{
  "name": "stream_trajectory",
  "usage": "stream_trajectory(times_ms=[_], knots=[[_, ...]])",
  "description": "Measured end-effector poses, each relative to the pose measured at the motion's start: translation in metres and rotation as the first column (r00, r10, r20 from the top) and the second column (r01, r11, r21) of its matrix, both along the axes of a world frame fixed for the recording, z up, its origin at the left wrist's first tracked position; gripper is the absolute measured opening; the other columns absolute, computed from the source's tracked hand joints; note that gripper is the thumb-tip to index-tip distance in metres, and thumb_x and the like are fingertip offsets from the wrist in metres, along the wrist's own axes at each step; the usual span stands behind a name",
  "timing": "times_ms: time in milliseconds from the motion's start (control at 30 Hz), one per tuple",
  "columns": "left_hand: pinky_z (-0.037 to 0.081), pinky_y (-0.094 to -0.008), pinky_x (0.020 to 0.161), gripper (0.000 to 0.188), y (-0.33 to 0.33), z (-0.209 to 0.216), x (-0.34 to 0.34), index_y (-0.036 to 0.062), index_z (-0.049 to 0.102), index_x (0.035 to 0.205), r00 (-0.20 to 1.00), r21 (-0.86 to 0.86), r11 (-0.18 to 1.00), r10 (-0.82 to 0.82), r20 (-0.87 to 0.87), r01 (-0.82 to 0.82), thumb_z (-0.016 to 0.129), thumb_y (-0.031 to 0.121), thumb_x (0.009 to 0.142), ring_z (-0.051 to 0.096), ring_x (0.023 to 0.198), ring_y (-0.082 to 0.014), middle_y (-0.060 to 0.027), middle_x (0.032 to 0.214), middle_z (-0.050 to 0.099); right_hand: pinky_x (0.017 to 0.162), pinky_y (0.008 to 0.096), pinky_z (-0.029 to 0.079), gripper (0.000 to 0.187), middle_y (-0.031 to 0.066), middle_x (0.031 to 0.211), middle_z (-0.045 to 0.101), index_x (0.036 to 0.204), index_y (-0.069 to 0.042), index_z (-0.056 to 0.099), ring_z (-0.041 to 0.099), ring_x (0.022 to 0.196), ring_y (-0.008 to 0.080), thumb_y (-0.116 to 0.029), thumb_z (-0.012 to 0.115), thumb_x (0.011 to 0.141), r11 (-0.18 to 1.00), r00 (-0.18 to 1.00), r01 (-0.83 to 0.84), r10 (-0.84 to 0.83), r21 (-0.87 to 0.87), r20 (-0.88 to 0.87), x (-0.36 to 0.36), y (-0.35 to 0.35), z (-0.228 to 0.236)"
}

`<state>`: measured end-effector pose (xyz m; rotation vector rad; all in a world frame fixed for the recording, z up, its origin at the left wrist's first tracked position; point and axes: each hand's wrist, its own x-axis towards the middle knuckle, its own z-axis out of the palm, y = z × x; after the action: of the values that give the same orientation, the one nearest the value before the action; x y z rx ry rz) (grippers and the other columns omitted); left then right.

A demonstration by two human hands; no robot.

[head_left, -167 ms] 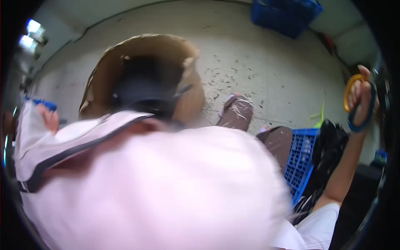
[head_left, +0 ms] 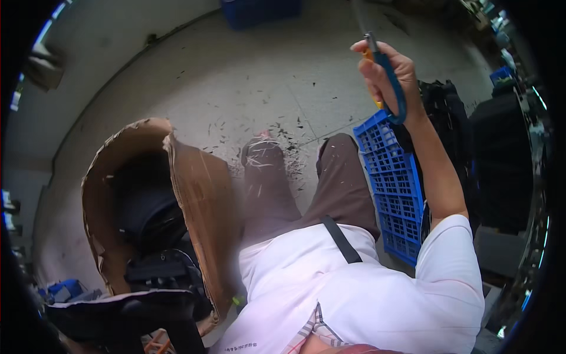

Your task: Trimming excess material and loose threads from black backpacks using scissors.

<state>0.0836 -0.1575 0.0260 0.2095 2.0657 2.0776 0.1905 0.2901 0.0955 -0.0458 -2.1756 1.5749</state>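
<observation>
Raised out ahead of me on the right, my right hand (head_left: 405, 69) is closed around a pair of scissors (head_left: 397, 94). The scissors have blue and orange handles, and their blades point away from me, blurred at the tip. My left hand does not show. Across my lap lies a short black strap (head_left: 342, 241). At my left stands an open cardboard box (head_left: 200, 194) with black bags (head_left: 159, 265) inside. A black fabric piece with straps (head_left: 124, 315) is at the near left, beside the box's near end.
A blue plastic crate (head_left: 392, 194) stands by my right leg, with black fabric goods (head_left: 442, 124) beside it. Thread and fabric scraps (head_left: 295, 156) litter the floor (head_left: 265, 76) around my feet. Another blue crate (head_left: 259, 12) sits at the far edge.
My view has swung, so the box now appears lower and further left. My right hand, still with the scissors, appears further left and higher. My left hand has gone out of view.
</observation>
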Motion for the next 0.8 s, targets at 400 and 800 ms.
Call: stream_trajectory(times_ms=[400,800], knots=[[0.036,-0.0337,0.058,0.061,-0.314,-0.107,-0.006,-0.0031,0.051,0.064,0.812,-0.772,0.344,0.464,-0.355,-0.534,0.054,0.056,0.080,0.038,0.064,-0.0117,-0.0035,0.061,0.046,0.058,0.0170,0.037,0.038,-0.0014,0.080,0.053,0.114,0.005,0.051,0.044,0.065,0.0056,-0.007,0.063,0.080,0.971,0.788,0.040,-0.175,0.235,0.590,0.123,0.002,-0.131],[0.033,-0.0495,0.086,0.068,-0.393,-0.131,0.126,0.0111,0.043,0.122,0.739,-0.835,-0.513,0.638,-0.216,0.199,0.045,0.062,0.078,0.046,0.109,-0.0346,-0.0186,0.115,0.051,0.050,0.0168,0.027,0.032,-0.0064,0.079,0.048,0.116,0.001,0.051,0.033,0.059,-0.0009,-0.013,0.055,0.088,0.966,0.784,0.108,-0.228,0.234,0.577,0.113,0.029,-0.137]])
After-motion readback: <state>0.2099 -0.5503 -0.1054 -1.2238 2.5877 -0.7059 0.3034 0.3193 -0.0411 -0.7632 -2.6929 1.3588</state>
